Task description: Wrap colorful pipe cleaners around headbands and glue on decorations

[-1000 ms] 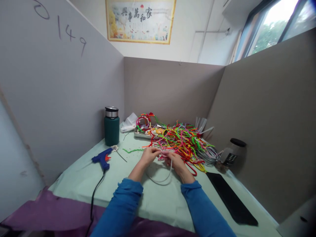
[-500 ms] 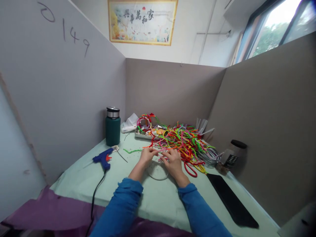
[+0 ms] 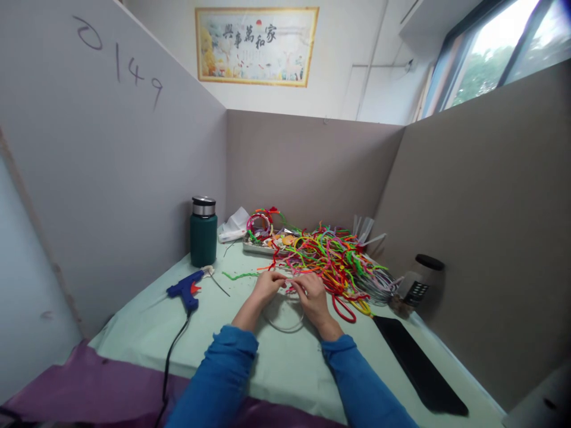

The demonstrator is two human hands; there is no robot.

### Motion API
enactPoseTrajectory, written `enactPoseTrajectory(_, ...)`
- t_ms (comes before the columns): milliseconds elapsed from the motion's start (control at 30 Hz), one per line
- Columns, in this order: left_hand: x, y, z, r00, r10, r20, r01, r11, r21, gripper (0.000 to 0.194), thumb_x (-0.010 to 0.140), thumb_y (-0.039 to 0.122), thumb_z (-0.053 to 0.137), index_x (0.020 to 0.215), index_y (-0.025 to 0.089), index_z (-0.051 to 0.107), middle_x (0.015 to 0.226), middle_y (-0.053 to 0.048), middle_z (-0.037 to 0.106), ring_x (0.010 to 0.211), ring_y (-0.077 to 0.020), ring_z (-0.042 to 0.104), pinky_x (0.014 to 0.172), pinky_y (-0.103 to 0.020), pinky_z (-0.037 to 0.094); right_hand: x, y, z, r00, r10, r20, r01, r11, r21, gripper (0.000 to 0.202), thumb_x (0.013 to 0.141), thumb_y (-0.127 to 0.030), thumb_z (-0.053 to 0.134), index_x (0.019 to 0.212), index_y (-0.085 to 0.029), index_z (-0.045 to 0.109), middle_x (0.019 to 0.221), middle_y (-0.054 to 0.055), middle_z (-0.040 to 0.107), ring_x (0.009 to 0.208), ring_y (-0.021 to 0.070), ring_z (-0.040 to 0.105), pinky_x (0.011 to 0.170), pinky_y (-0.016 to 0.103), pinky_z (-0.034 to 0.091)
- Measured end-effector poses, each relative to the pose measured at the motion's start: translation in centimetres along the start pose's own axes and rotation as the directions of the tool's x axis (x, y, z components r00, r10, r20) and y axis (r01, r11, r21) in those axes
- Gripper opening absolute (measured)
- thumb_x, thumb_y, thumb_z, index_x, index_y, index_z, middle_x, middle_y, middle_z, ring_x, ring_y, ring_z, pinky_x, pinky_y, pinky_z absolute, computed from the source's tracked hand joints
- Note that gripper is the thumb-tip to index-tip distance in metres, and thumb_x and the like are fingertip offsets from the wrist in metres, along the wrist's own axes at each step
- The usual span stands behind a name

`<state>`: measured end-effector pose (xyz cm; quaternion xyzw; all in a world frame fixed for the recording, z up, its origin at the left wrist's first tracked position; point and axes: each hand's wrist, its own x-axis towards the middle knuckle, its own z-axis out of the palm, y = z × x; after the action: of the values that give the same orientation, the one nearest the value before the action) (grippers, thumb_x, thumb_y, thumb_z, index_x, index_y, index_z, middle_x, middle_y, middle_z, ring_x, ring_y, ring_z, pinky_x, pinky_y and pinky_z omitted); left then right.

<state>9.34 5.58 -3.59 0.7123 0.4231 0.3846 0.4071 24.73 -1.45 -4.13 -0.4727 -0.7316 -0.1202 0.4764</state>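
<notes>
My left hand (image 3: pixel 267 286) and my right hand (image 3: pixel 311 291) meet over the middle of the table, fingertips pinched almost together. Between them is a small pinkish piece, too small to make out fully. A thin pale ring (image 3: pixel 285 330) hangs or lies just below the hands, its upper part hidden by them. Behind and to the right spreads a heap of coloured pipe cleaners (image 3: pixel 330 255). A green twisted piece (image 3: pixel 241 276) lies left of my left hand.
A blue glue gun (image 3: pixel 185 289) with a black cord and a dark green bottle (image 3: pixel 203 238) stand at left. A metal tray (image 3: pixel 259 249) is at the back. On the right are a black flat object (image 3: pixel 417 362), a dark-lidded jar (image 3: pixel 417 285) and red-handled scissors (image 3: pixel 344 310).
My hands have come closer together at the fingertips. The pale ring has shifted slightly down and to the left. The camera view has tilted a little.
</notes>
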Motion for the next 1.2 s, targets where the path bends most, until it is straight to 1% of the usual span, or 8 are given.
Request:
enactPoseTrajectory(233, -0.8, 1.4, -0.2, 0.995, 0.100, 0.017, -0.101, 0.962, 0.256, 0.025, 0.078, 0.018, 0.053, 0.086, 0.014, 0.076, 0.075, -0.005, 0.072, 0.070, -0.0151, 0.062, 0.068, -0.024, 0.042, -0.4, 0.6, 0.4, 0.990, 0.140, -0.024, -0.135, 0.979, 0.150, 0.016, 0.091, -0.028, 0.056, 0.085, -0.020, 0.069, 0.081, 0.005, 0.070, 0.074, 0.0191, 0.059, 0.069, 0.031, 0.042)
enactPoseTrajectory(400, -0.8, 1.5, -0.4, 0.990, 0.115, -0.078, -0.086, 0.949, 0.302, 0.021, 0.078, 0.015, 0.054, 0.081, 0.014, 0.074, 0.074, -0.004, 0.072, 0.069, -0.0139, 0.061, 0.067, -0.022, 0.041, 0.1, 0.2, -0.3, 1.000, 0.009, -0.010, -0.009, 0.999, -0.036, 0.012, 0.089, -0.028, 0.060, 0.089, -0.025, 0.072, 0.082, 0.003, 0.071, 0.083, 0.0215, 0.056, 0.078, 0.035, 0.036)
enactPoseTrajectory(533, -0.9, 1.4, -0.3, 0.987, 0.156, -0.048, -0.131, 0.933, 0.335, 0.019, 0.079, 0.018, 0.056, 0.080, 0.016, 0.075, 0.072, -0.004, 0.071, 0.068, -0.0140, 0.060, 0.067, -0.023, 0.040, 0.4, -0.3, -0.7, 0.999, -0.040, -0.006, 0.039, 0.992, -0.117, 0.015, 0.091, -0.028, 0.058, 0.087, -0.023, 0.071, 0.078, 0.003, 0.070, 0.083, 0.0213, 0.054, 0.078, 0.036, 0.033)
enactPoseTrajectory(667, -1.1, 1.4, -0.2, 0.980, 0.196, 0.016, -0.189, 0.916, 0.355, 0.021, 0.078, 0.017, 0.056, 0.082, 0.016, 0.076, 0.072, -0.004, 0.071, 0.066, -0.0140, 0.059, 0.066, -0.023, 0.039, 0.3, -0.3, -0.4, 0.999, 0.005, -0.039, -0.006, 0.999, -0.040, 0.017, 0.091, -0.028, 0.055, 0.085, -0.021, 0.070, 0.080, 0.004, 0.069, 0.080, 0.0203, 0.055, 0.076, 0.035, 0.035)
enactPoseTrajectory(767, -1.1, 1.4, 0.0, 0.969, 0.233, 0.089, -0.249, 0.909, 0.333, 0.020, 0.076, 0.016, 0.057, 0.081, 0.015, 0.076, 0.070, -0.004, 0.071, 0.064, -0.0138, 0.058, 0.063, -0.023, 0.038, 0.3, 0.4, -0.2, 0.987, 0.149, -0.064, -0.139, 0.980, 0.144, 0.017, 0.088, -0.031, 0.059, 0.082, -0.021, 0.070, 0.082, 0.006, 0.069, 0.081, 0.0210, 0.057, 0.077, 0.035, 0.039)
enactPoseTrajectory(933, -1.5, 1.6, 0.2, 0.950, 0.248, 0.191, -0.282, 0.942, 0.180, 0.013, 0.074, 0.019, 0.059, 0.076, 0.013, 0.070, 0.063, -0.002, 0.067, 0.059, -0.0123, 0.056, 0.059, -0.022, 0.039, 0.4, 2.5, 0.0, 0.868, 0.439, 0.231, -0.493, 0.709, 0.504, 0.026, 0.076, -0.043, 0.066, 0.076, -0.019, 0.072, 0.075, 0.005, 0.068, 0.071, 0.0201, 0.060, 0.066, 0.032, 0.044)
enactPoseTrajectory(1100, -1.6, 1.7, 0.3, 0.936, 0.259, 0.237, -0.242, 0.965, -0.096, 0.030, 0.071, 0.025, 0.067, 0.099, 0.014, 0.063, 0.062, 0.000, 0.065, 0.054, -0.0109, 0.056, 0.054, -0.020, 0.040, 0.4, 2.9, -0.5, 0.780, 0.440, 0.446, -0.625, 0.583, 0.519, 0.029, 0.070, -0.046, 0.069, 0.069, -0.017, 0.073, 0.064, 0.002, 0.063, 0.063, 0.0165, 0.054, 0.060, 0.029, 0.040)
enactPoseTrajectory(1200, -1.4, 1.7, 0.3, 0.934, 0.257, 0.247, -0.215, 0.959, -0.185, 0.028, 0.069, 0.029, 0.070, 0.091, 0.011, 0.066, 0.063, -0.002, 0.065, 0.057, -0.0118, 0.057, 0.057, -0.022, 0.041, 0.4, 2.2, -1.0, 0.731, 0.453, 0.510, -0.681, 0.524, 0.511, 0.030, 0.069, -0.045, 0.070, 0.062, -0.017, 0.071, 0.055, 0.000, 0.056, 0.053, 0.0126, 0.045, 0.051, 0.026, 0.033)
